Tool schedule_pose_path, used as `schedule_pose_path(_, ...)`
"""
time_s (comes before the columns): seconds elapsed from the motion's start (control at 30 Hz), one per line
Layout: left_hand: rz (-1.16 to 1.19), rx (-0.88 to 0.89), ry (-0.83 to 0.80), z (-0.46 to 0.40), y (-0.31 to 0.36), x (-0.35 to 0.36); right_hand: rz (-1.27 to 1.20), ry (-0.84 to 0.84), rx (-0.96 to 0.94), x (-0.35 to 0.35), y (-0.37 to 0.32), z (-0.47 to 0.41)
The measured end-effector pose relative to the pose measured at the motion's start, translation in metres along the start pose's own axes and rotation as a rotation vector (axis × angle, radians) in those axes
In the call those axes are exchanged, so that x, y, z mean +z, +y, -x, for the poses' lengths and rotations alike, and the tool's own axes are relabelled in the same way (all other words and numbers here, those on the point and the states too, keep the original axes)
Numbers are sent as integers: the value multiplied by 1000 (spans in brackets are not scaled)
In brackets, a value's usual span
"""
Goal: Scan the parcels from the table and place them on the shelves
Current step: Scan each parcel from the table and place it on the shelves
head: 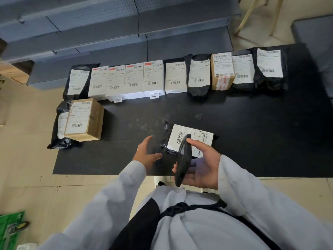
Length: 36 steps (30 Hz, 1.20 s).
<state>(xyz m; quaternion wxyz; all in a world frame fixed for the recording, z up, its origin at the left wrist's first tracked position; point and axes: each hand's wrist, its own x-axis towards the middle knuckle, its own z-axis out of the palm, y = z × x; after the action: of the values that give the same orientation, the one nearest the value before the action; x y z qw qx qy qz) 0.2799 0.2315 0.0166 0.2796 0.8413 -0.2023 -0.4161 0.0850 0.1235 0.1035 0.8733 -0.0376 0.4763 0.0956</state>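
Note:
A black bag parcel with a white barcode label lies near the front of the black table. My right hand holds a black handheld scanner over the label's near edge. My left hand hovers with fingers apart just left of that parcel, holding nothing. A row of labelled parcels runs along the table's far edge, from a black bag through white boxes to a small brown box and black bags. A brown carton rests on another black bag at the left edge.
Grey pegboard shelves stand behind the table, their tiers bare. A green crate sits on the tiled floor at the lower left. Wooden legs rise at the back right beside a dark surface.

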Motion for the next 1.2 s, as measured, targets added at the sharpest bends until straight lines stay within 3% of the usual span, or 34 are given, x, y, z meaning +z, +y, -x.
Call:
schedule_pose_path(0.17,-115,89,-42,-11,23,2,-30,-6,-36,-1,0,4)
schedule_pose_path(0.47,-810,431,-184,-49,76,6,-144,84,-230,1,7,21)
schedule_pose_path(0.7,-1282,712,-451,-63,95,43,-340,245,-494,-3,29,38)
schedule_pose_path(0.9,-1310,871,-469,-62,89,61,-535,418,-655,-6,66,33)
schedule_pose_path(1.07,-1288,840,-482,-66,87,67,-687,515,-722,-9,106,29)
schedule_pose_path(1.2,-1123,758,-530,-61,102,72,-783,576,-795,-13,131,31)
